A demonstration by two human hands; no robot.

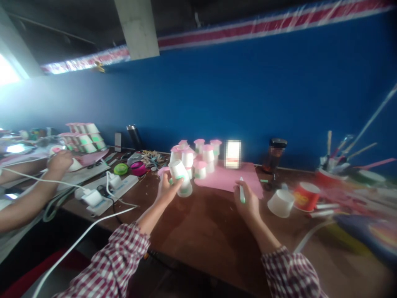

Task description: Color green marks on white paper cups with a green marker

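Note:
My left hand (166,187) grips a white paper cup (181,177) with a green band, held tilted above the brown table (201,231). My right hand (246,203) is closed round a green-and-white marker (241,190) that points up, near the edge of a pink paper sheet (229,179). Behind the sheet stands a cluster of several white cups with pink tops (198,157). Both my sleeves are red-and-white check.
A white cup (281,203) and a red cup (305,196) lie at the right, with brushes in a holder (333,163) beyond. At the left, another person's hand (60,160) works by stacked cups (82,138), power strips (93,198), cables and tape rolls (130,168).

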